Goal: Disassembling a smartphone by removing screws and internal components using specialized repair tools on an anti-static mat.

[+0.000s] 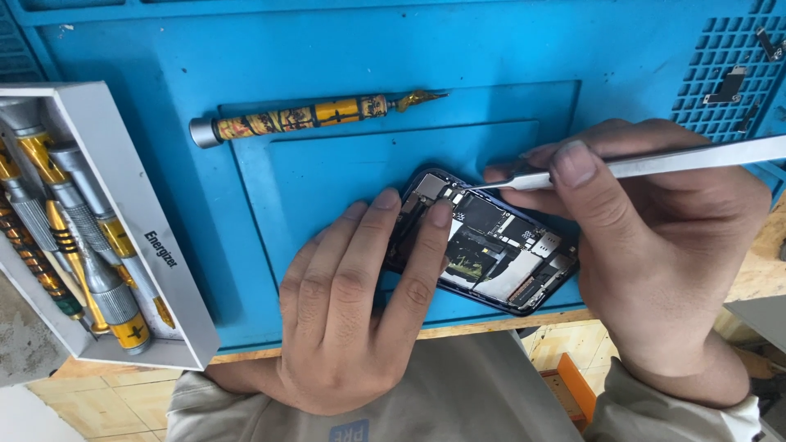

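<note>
Phone (491,245): opened, circuit boards exposed; laid flat near the front edge of the blue mat (327,65).
Left hand (352,319): 3 fingers pressed on the phone's left end; nothing is grasped.
Right hand (655,237): fingers clamped on metal tweezers (655,164), tips set at the phone's upper edge.
Screwdriver (303,119): yellow-patterned, laid toward the mat's rear edge.
Driver box (98,229): white, open, at the mat's left edge.
Small metal parts (729,82): kept at the rear right corner grid.

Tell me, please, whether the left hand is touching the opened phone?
Touching. The head view shows the left hand lying on the opened phone, its fingertips pressed flat on the exposed parts inside.
</note>
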